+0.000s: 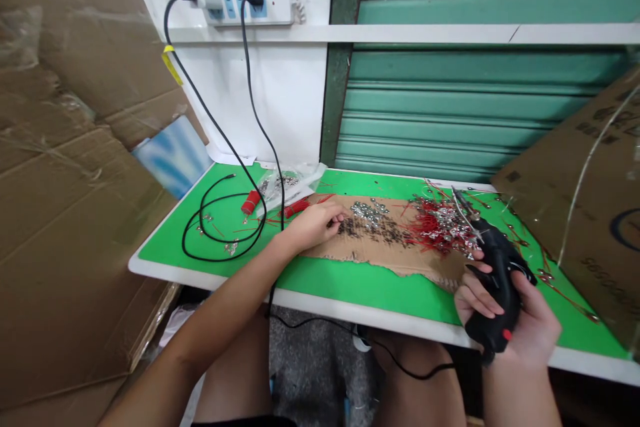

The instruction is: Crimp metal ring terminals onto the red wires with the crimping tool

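My right hand [530, 320] is wrapped around a black soldering gun [500, 280] with a red button, its thin tip pointing up and away from me. Beyond the tip lies a heap of short red wires with shiny metal terminals [440, 223]. My left hand [317, 223] rests at the left part of a torn cardboard piece [360, 253], its fingers curled and pressed together; what they hold, if anything, is too small to make out. Just right of these fingers sits a loose pile of small metal terminals [370, 212]. Dark scorch-like marks cover the cardboard below it.
A green-topped table [310, 273] carries bundles of red wire [251, 201], a clear plastic bag [300, 180] of metal parts and a coiled black cable [225, 259]. Cardboard boxes [55, 213] stand left and right. Cords hang from a power strip [270, 3].
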Tool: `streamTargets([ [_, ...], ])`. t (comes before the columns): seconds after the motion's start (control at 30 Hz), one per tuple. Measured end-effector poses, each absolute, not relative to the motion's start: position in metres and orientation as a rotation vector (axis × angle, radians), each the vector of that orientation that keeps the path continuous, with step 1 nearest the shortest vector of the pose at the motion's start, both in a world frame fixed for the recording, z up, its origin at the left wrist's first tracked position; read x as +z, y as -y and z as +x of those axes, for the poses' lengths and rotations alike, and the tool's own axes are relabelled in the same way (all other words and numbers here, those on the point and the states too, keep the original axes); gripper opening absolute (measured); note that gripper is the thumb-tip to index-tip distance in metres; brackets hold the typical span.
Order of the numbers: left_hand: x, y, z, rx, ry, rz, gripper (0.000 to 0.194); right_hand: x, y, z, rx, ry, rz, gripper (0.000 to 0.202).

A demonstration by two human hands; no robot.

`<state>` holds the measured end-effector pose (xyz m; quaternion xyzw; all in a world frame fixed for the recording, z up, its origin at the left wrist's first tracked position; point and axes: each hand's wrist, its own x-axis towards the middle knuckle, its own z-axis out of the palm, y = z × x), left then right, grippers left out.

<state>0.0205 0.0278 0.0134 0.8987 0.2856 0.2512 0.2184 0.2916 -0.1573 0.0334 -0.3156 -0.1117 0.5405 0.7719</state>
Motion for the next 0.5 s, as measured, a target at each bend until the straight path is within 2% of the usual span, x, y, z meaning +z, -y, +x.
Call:
streamTargets([
  [0.17,0.016,-0.024,0.015,0.745,-0.776,2.451,0.032,0.033,0.157,0.291,1.163,0.245,-0.696,0.041],
  [0.33,0.017,-0.026,0.009,0.751,-1.087,2.511,0.018,0.033,0.157,0.292,1.164,0.239,-0.699,0.040],
  [0.5,0.016,-0.030,0.012,0.656,-1.242,2.545,0.018,0.033,0.156,0.293,1.165,0.232,-0.704,0.041],
])
